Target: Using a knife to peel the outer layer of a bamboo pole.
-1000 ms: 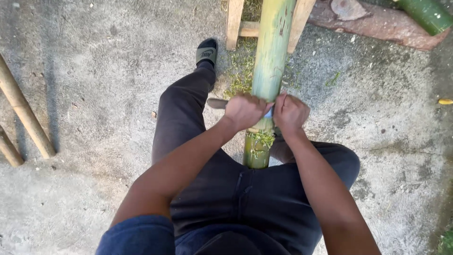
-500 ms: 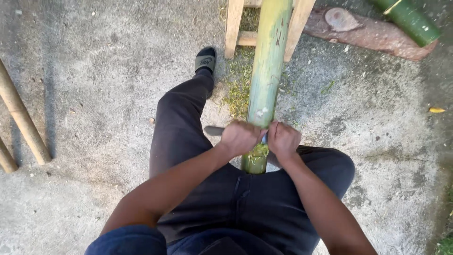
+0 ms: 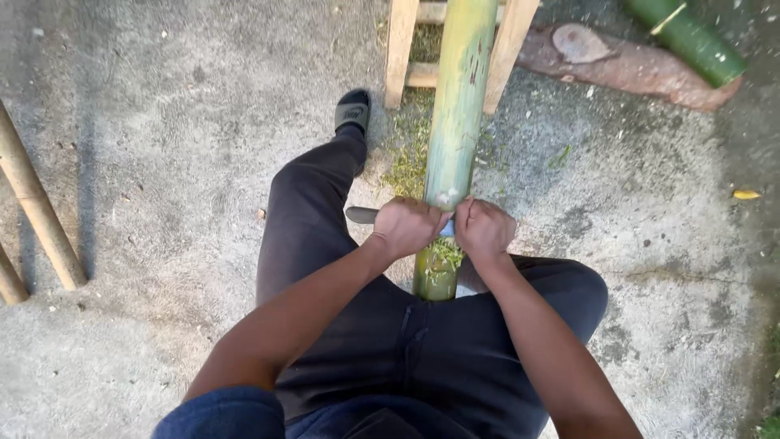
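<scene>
Both hands sit on a blade laid crosswise over a green bamboo pole. The left hand is closed tight round the dark handle of the knife — the handle end pokes out just past the knuckles on the outer side of that hand. The right hand is also curled shut, on the far side of the pole; it looks to be gripping the other end of the same blade (only a sliver of metal shows between the two fists, so I can't be sure what part it has).

Key relation: the pole's long axis runs straight away from the hands, from between the person's thighs up to a wooden stand ahead, and the blade lies square across it. The near end of the pole is just below the hands, right by the lap. The two fists are almost touching, one on each side of the pole, neither clearly nearer.

Green shavings cling to the pole just under the hands — more lie scattered on the concrete floor ahead of the left hand, by the sandalled foot.

Well off to the left, pale bamboo sticks lean. Far ahead-right, a reddish log and another green bamboo piece.
</scene>
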